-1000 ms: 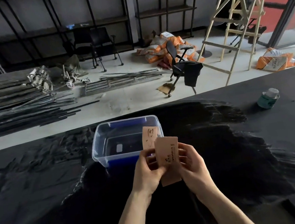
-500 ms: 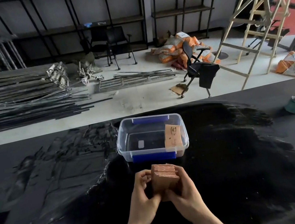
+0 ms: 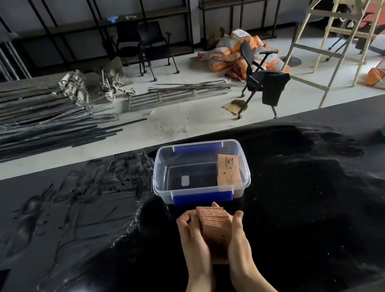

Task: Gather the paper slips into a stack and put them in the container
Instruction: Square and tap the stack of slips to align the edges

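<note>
Squaring step: left hand and right hand press the stack between them. Next, lift it into the container.

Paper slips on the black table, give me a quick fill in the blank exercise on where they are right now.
1. The stack is pressed between the left hand and the ____ hand.
2. One slip leans inside the clear ____.
3. That slip sits at the container's ____ end.
4. The stack is held ____ the container, nearer the person.

Missing: right; container; right; outside
</note>
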